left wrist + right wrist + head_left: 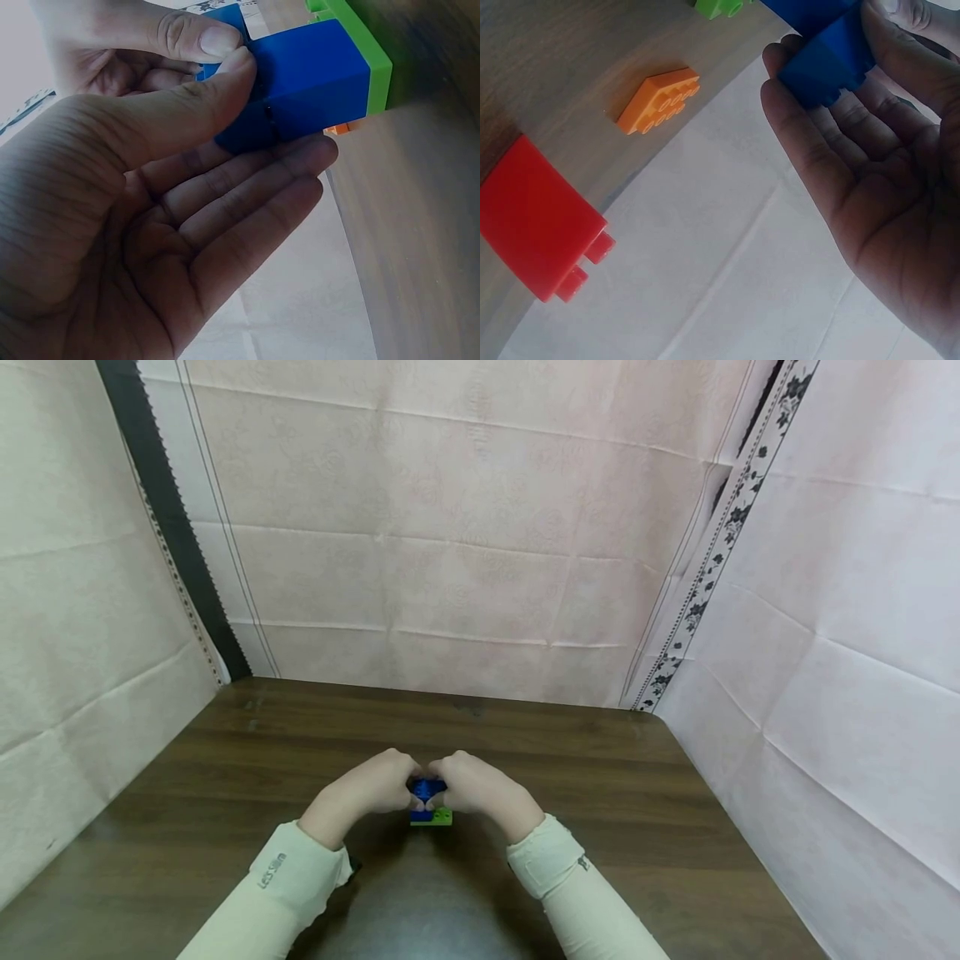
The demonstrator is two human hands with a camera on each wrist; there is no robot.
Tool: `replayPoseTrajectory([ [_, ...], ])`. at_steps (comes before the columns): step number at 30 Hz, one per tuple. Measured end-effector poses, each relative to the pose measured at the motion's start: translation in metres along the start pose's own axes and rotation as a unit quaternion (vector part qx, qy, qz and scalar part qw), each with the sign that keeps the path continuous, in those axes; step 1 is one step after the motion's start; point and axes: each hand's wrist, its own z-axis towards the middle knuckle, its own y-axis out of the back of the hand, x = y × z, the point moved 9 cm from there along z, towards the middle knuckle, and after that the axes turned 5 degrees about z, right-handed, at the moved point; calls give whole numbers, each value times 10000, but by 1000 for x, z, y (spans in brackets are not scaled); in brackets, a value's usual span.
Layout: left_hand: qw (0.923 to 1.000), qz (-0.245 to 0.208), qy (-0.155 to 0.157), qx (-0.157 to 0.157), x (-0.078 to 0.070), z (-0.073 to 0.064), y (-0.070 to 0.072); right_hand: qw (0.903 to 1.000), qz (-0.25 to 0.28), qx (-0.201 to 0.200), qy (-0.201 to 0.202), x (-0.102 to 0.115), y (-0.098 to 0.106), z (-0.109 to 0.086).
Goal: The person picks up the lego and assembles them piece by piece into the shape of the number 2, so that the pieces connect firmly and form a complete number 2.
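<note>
My left hand [378, 783] and right hand [472, 787] pinch the upper blue studded plastic brick [823, 66]; I judge it stacking, next needing even pressing.

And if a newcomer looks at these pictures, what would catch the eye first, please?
Probably the bright blue blocks on the green base, gripped by the left hand and the right hand over the wooden table. Next, in the right wrist view, a red block stands out at the picture's left edge, with an orange block up and to its right.
</note>
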Motion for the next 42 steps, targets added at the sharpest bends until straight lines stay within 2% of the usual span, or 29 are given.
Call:
replayPoseTrajectory([
  [24,10000,-26,29,-55,2,1,-1,9999,103,-47,81,-1,-2,0],
  [37,10000,-60,48,-23,3,0,-3,9999,-45,-69,99,-2,-4,-2],
  [42,9999,-100,45,-54,2,0,-1,9998,82,-105,112,-5,-4,-4],
])
